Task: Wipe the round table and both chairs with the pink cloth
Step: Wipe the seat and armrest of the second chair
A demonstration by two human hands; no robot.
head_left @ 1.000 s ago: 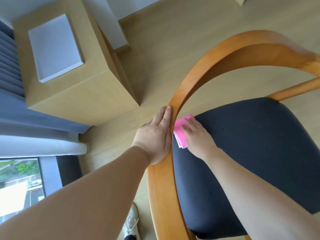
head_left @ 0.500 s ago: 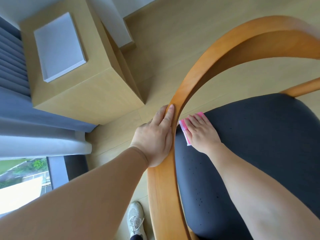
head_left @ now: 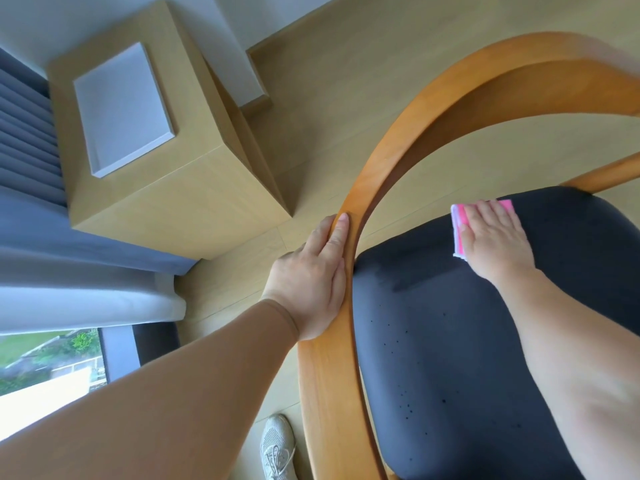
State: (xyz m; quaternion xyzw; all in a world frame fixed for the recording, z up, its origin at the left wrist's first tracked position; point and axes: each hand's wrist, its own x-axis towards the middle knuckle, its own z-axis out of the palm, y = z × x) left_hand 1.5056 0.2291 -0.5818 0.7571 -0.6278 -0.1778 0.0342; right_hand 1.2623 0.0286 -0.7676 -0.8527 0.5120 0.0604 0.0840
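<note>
A chair with a curved orange wooden rail [head_left: 391, 161] and a dark padded seat [head_left: 450, 341] fills the right half of the view. My left hand [head_left: 313, 282] rests along the outside of the rail, fingers straight against the wood. My right hand [head_left: 491, 237] lies flat on the folded pink cloth [head_left: 460, 223] and presses it onto the far part of the seat. Only the cloth's left edge and far corner show past my fingers. The round table and the second chair are out of view.
A light wooden cabinet [head_left: 166, 202] with a white tray [head_left: 121, 109] on top stands left of the chair. Grey curtains [head_left: 69, 278] and a window [head_left: 45, 358] are at the far left. My white shoe [head_left: 277, 445] is on the wooden floor below the rail.
My right hand has slid the pink cloth across the seat, from beside the rail toward the right and far side. My left hand has stayed on the rail.
</note>
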